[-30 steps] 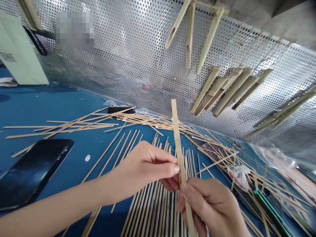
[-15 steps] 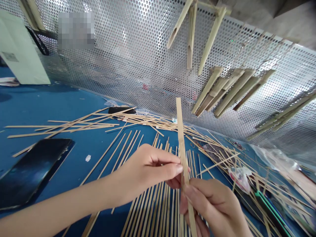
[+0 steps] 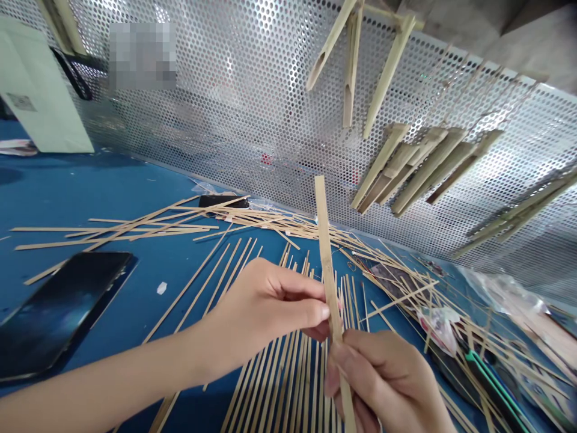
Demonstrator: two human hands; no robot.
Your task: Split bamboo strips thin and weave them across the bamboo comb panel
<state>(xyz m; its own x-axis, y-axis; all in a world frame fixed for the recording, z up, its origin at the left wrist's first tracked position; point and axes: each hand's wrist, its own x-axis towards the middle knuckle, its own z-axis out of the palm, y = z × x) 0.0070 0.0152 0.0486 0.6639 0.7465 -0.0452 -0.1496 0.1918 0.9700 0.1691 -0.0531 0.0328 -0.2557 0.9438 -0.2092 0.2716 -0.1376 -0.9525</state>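
Observation:
A flat, pale bamboo strip (image 3: 324,246) stands tilted in front of me, its upper end free in the air. My left hand (image 3: 274,300) pinches it near the middle between thumb and fingers. Lower down, my right hand (image 3: 383,376) grips the same strip with the thumb on its face. Beneath both hands, several thin bamboo strips (image 3: 270,379) lie side by side on the blue table (image 3: 135,186), running away from me. The hands hide part of that row.
A phone (image 3: 67,313) lies at left. Loose bamboo strips (image 3: 148,228) are heaped across the back. To the right are a green-edged tool (image 3: 496,385) and plastic wrapping (image 3: 437,331). A perforated metal panel (image 3: 202,120) with hanging bamboo pieces (image 3: 428,168) stands behind.
The held strip's upper end has tipped slightly to the left. Both hands keep hold of it, and my right hand has shifted a little to the left.

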